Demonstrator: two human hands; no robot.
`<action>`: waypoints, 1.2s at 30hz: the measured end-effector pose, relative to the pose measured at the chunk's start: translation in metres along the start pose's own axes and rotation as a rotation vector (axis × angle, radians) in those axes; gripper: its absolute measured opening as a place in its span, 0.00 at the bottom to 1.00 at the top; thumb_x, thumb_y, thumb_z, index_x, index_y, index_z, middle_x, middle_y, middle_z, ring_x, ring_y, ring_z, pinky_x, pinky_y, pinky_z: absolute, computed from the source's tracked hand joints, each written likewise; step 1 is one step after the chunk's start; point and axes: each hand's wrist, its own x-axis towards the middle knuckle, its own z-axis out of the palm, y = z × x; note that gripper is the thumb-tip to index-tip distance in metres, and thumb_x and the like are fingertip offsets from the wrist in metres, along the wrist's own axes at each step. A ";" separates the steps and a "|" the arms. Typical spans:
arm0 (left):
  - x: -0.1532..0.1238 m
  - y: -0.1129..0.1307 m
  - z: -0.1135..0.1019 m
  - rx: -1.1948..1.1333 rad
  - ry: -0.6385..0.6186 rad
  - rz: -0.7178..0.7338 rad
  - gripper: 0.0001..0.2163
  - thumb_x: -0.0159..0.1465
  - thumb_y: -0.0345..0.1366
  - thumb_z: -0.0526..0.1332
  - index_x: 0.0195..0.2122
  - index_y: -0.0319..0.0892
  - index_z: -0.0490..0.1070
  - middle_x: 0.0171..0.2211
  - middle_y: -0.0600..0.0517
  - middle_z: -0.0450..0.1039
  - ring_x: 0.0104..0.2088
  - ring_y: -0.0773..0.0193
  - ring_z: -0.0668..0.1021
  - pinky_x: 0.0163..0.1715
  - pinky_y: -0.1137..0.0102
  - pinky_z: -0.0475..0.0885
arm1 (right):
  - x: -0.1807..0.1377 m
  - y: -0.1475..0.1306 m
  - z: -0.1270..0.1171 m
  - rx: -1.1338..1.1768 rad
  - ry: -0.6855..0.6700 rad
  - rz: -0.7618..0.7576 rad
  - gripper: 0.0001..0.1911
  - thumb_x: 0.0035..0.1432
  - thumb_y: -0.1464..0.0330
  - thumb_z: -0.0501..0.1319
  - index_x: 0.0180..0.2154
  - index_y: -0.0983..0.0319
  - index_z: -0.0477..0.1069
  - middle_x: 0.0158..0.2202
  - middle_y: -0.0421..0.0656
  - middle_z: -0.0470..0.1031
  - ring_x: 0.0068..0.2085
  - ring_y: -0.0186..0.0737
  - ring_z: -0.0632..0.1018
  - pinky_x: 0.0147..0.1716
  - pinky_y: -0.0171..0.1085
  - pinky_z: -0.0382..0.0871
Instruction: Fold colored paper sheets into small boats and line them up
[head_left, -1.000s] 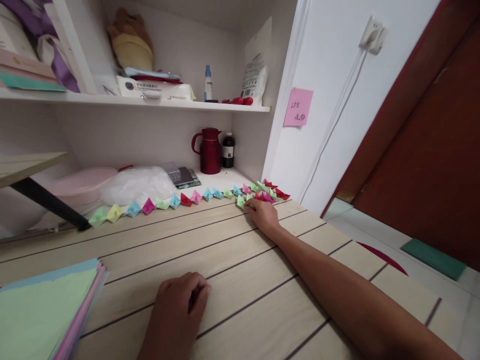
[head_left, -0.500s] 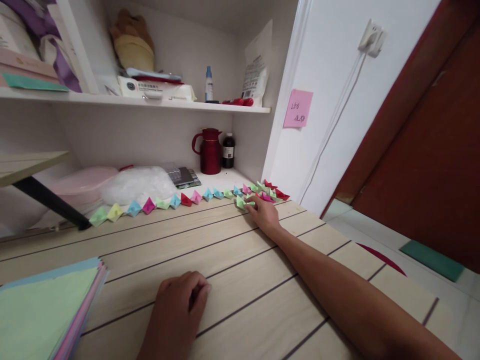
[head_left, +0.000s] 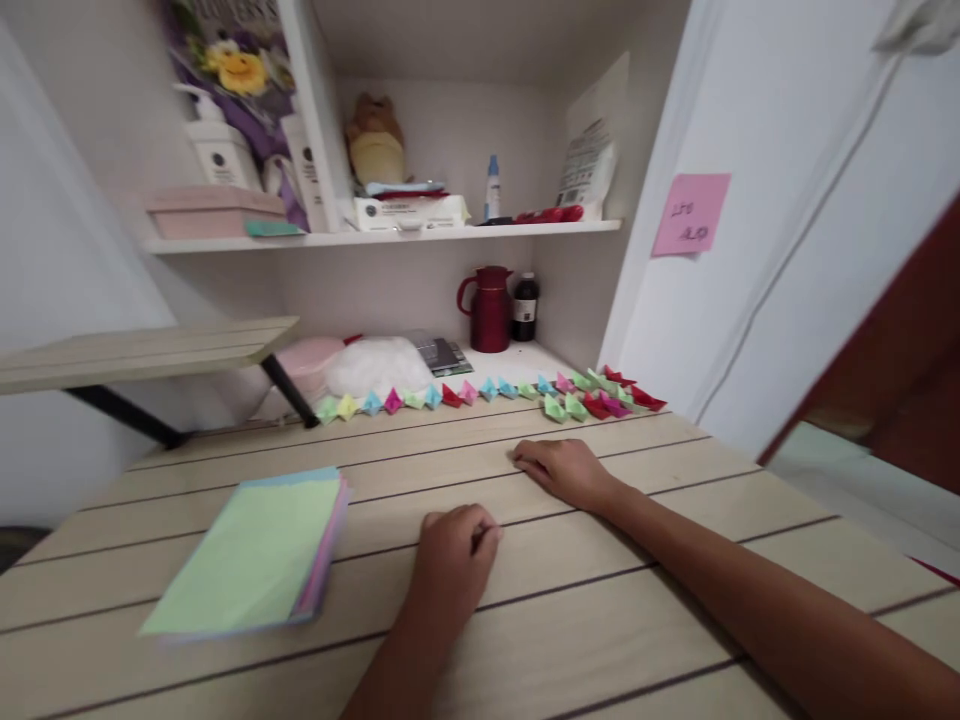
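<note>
Small folded paper boats in several colours run in a row along the back edge of the wooden table. At the right end they bunch up, with a light green paper boat at the front of the cluster beside a red paper boat. My right hand rests just in front of that cluster, apart from the boats, its fingers curled together with nothing seen in them. My left hand lies loosely fisted on the table, holding nothing visible. Left of it sits a stack of coloured paper, light green sheet on top.
A raised wooden shelf on black legs stands at the left back. Behind the boats are a white plastic bag, a dark red jug and a dark bottle. A pink note is stuck on the wall.
My right hand has let go of a light green boat at the cluster and drawn back towards me. The camera view has turned left, showing the whole paper stack.
</note>
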 end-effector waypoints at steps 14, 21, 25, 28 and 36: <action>-0.027 0.012 -0.021 0.063 0.155 0.140 0.07 0.62 0.33 0.57 0.29 0.45 0.73 0.29 0.54 0.78 0.31 0.65 0.75 0.36 0.70 0.67 | -0.057 -0.098 0.004 -0.040 0.066 -0.246 0.15 0.68 0.66 0.47 0.45 0.60 0.71 0.35 0.46 0.75 0.34 0.41 0.74 0.35 0.37 0.64; -0.054 0.016 -0.085 0.239 0.510 0.241 0.09 0.66 0.37 0.54 0.37 0.44 0.73 0.37 0.49 0.78 0.43 0.59 0.76 0.54 0.61 0.60 | -0.077 -0.126 -0.007 0.071 0.023 -0.259 0.16 0.67 0.66 0.47 0.48 0.56 0.71 0.36 0.45 0.76 0.37 0.41 0.76 0.36 0.38 0.65; -0.079 -0.034 -0.133 0.489 0.488 0.050 0.11 0.66 0.39 0.53 0.42 0.46 0.73 0.43 0.48 0.78 0.48 0.56 0.75 0.60 0.55 0.52 | -0.075 -0.124 -0.009 0.128 0.011 -0.226 0.15 0.67 0.65 0.48 0.47 0.56 0.72 0.37 0.44 0.77 0.38 0.41 0.77 0.37 0.37 0.67; -0.099 -0.080 -0.157 0.517 0.302 -0.130 0.15 0.66 0.42 0.52 0.51 0.47 0.70 0.52 0.47 0.74 0.56 0.53 0.71 0.61 0.50 0.48 | -0.072 -0.123 -0.007 0.183 0.025 -0.200 0.14 0.66 0.65 0.50 0.47 0.55 0.72 0.38 0.44 0.77 0.38 0.41 0.77 0.37 0.36 0.67; -0.113 -0.114 -0.162 0.533 0.130 -0.165 0.27 0.58 0.45 0.63 0.59 0.50 0.64 0.62 0.46 0.63 0.62 0.51 0.63 0.60 0.52 0.52 | -0.071 -0.120 -0.005 0.189 0.021 -0.184 0.15 0.66 0.65 0.49 0.47 0.53 0.72 0.40 0.43 0.79 0.40 0.41 0.78 0.38 0.37 0.68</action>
